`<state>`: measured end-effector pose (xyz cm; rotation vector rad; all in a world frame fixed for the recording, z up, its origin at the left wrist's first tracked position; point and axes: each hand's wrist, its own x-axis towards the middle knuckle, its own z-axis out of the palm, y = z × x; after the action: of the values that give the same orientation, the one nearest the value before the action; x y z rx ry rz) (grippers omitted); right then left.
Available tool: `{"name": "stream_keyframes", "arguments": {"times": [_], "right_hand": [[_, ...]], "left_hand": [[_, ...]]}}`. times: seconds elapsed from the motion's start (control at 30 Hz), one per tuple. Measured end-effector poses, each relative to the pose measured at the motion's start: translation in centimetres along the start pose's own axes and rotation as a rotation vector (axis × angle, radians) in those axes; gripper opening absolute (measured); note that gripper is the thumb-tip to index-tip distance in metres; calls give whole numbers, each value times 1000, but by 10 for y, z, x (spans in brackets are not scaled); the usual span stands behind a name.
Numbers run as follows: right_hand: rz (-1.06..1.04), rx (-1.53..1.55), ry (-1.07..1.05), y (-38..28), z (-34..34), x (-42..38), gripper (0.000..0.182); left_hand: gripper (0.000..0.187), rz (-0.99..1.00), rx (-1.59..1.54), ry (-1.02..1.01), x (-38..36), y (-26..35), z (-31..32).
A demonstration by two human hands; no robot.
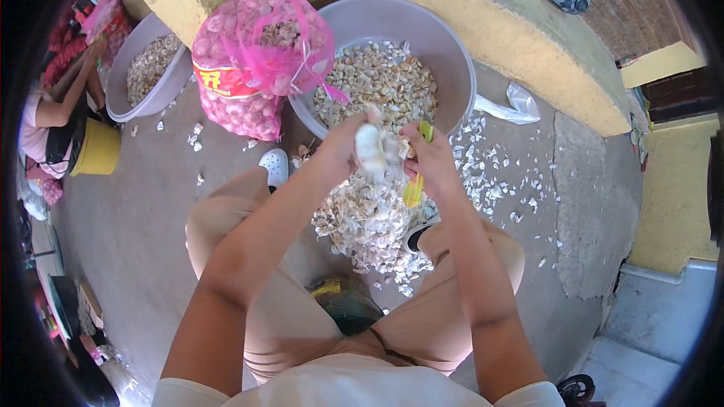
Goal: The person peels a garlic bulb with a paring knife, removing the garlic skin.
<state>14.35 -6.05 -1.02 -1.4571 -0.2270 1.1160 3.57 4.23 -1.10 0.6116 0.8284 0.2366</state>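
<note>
My left hand [348,143] is closed round a whitish garlic bulb [370,149], blurred by motion. Just to its right, my right hand [431,157] grips a small knife with a yellow-green handle [413,190]; the blade is hard to make out. Both hands are over the near edge of a large pale basin [460,75] that holds many loose garlic cloves [392,75]. Below them, a heap of papery peels [369,218] lies on the floor between my feet.
A pink mesh sack of garlic [241,53] leans at the basin's left. Farther left, a person [53,117] sits by another basin [121,109] of cloves and a yellow bucket [98,147]. A curved yellow wall [483,30] runs behind. White plastic [520,103] lies right of the basin.
</note>
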Motion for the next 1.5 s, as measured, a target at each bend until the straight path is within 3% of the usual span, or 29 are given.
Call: {"name": "stream_keyframes", "arguments": {"times": [0.03, 0.13, 0.17, 0.27, 0.3, 0.4, 0.5, 0.6, 0.7, 0.83, 1.1, 1.2, 1.3, 1.4, 1.5], "right_hand": [[20, 50, 22, 4, -2, 2, 20], [-17, 5, 38, 14, -7, 12, 21], [-55, -18, 37, 15, -7, 13, 20], [-153, -108, 44, 16, -8, 13, 19], [-173, -142, 48, 15, -7, 11, 19], [-237, -242, 42, 13, -5, 5, 18], [-296, -231, 53, 16, -6, 3, 17], [-309, -93, 66, 24, -2, 1, 18], [-307, -109, 108, 28, 2, 1, 21], [-484, -244, 189, 31, 5, 3, 24], [-408, -61, 190, 31, 15, -7, 23], [-474, -88, 186, 35, 12, -1, 23], [-517, -160, 179, 33, 15, -4, 24], [-506, -148, 178, 35, 18, -7, 26], [-543, -210, 234, 37, 21, -8, 27]], "left_hand": [[43, 60, 14, -83, 14, 3, -10], [51, 266, 458, 25, 55, 0, -27], [58, 498, 827, 77, 65, -7, -29], [59, 374, 957, -204, 46, -17, -16], [56, 377, 1142, -195, 32, -13, -4], [55, 423, 1319, -129, 15, -10, 2], [50, 631, 1288, -96, 18, -13, -4], [43, 561, 1345, -118, 14, -11, 3], [37, 731, 1335, -26, 15, -24, 1], [35, 672, 1078, -87, 18, -29, -1], [32, 535, 768, -85, 16, -38, -2], [35, 584, 862, -102, 14, -31, 0], [38, 496, 1117, -69, 5, -21, 5], [42, 687, 1079, -28, 15, -32, -1], [42, 660, 975, -35, 14, -34, 0]]}}
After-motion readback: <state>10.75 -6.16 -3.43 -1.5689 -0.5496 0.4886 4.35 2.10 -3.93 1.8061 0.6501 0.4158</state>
